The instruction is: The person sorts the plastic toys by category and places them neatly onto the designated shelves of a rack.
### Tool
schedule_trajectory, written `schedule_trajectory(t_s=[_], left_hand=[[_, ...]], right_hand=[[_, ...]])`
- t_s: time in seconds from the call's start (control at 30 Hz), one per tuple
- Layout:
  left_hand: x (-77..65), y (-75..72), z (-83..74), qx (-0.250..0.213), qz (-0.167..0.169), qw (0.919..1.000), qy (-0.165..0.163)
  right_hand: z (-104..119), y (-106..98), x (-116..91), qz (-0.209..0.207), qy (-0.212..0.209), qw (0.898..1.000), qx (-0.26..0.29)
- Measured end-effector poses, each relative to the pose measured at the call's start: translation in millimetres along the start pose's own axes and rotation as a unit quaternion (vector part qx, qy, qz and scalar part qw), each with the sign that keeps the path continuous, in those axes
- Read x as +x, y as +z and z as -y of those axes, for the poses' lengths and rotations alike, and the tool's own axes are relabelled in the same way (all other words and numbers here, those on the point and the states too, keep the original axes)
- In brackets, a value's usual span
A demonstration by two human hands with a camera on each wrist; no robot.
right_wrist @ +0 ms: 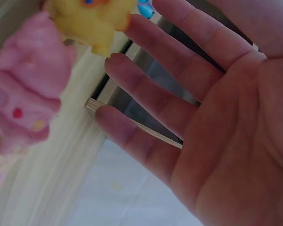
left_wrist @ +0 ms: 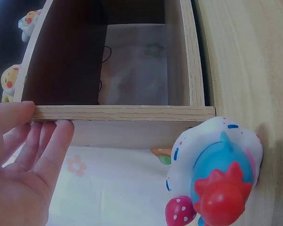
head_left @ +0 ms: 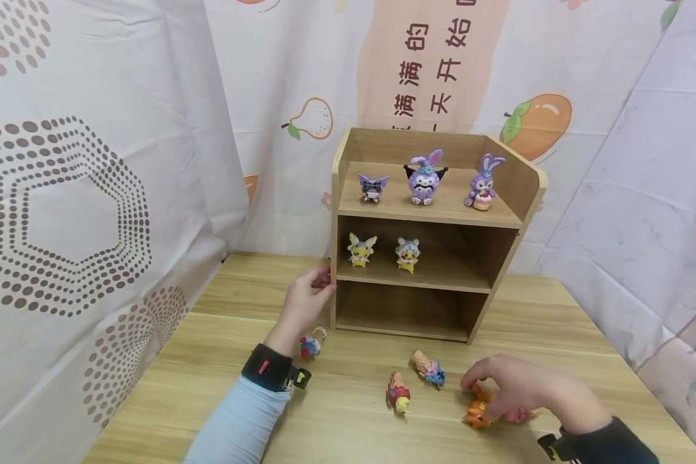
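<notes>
Toward the right edge of the pale yellow wooden table [head_left: 551, 316], see the right hand [head_left: 522, 390] over a small orange toy [head_left: 477, 415], with fingers spread and a little bent. No firm hold to be seen; touching or not, hard to tell. Just beside, partly under the hand, find a pink toy with a tan cone [head_left: 520, 415]. For a good pick-up, probably best to come straight down, pinch the orange toy round the middle, and not bump the pink one.

Nearer the table's middle, find a red and yellow toy [head_left: 398, 393] and, a bit past it, a blue and pink toy with a tan cone [head_left: 428, 369], both lying down.

Toward the left edge, see a white and blue toy with a red top [head_left: 310, 345]. Above it, look at the left hand [head_left: 307, 299], with thumb and fingertips round the left side of the tan wooden shelf [head_left: 429, 219]. Hold there gently, to stop any wobble. On the black wrist band [head_left: 278, 370], spot a red tag [head_left: 263, 367], too small to read.

On the middle board, count two yellow toys in white hats [head_left: 407, 256]; on top, three purple toys [head_left: 424, 183].

Far back, on the white cloth [head_left: 301, 45], read brown sideways writing [head_left: 410, 73]: "满满的" and "天开始".
</notes>
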State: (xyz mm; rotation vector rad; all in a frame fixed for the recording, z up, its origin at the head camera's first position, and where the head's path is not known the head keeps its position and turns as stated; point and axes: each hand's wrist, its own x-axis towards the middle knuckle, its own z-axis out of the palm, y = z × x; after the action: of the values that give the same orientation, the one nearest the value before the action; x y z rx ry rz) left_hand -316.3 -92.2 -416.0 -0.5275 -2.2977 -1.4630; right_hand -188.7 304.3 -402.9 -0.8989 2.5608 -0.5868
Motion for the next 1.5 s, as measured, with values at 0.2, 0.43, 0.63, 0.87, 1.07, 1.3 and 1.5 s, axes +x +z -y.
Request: schedule_trajectory(t_s=[0.2, 0.43, 0.63, 0.87, 1.07, 1.3, 1.5], left_hand=[[0.8, 0.4, 1.2, -0.003, -0.001, 1.0000, -0.001], [0.1, 0.2, -0.2, -0.005, 0.000, 1.0000, -0.004], [0.3, 0.0, -0.7, -0.011, -0.003, 0.9999, -0.001], [0.7, 0.1, -0.6, -0.009, -0.004, 0.9999, 0.005], [-0.1, 0.7, -1.0, -0.009, -0.004, 0.9999, -0.001], [-0.8, 1.3, 0.0, -0.012, -0.001, 0.9999, -0.005], [-0.4, 1.0, 1.0, -0.013, -0.002, 0.9999, 0.000]], right_hand=[[4, 5, 0, 0.004, 0.002, 1.000, -0.024], [0, 12, 2, 0.014, 0.006, 1.000, -0.023], [-2, 14, 3, 0.024, -0.002, 0.998, -0.056], [-3, 15, 2, 0.024, -0.006, 0.996, -0.087], [-5, 17, 2, 0.018, -0.012, 0.995, -0.096], [-6, 19, 3, 0.005, -0.028, 0.994, -0.107], [-5, 17, 7, -0.023, -0.049, 0.991, -0.121]])
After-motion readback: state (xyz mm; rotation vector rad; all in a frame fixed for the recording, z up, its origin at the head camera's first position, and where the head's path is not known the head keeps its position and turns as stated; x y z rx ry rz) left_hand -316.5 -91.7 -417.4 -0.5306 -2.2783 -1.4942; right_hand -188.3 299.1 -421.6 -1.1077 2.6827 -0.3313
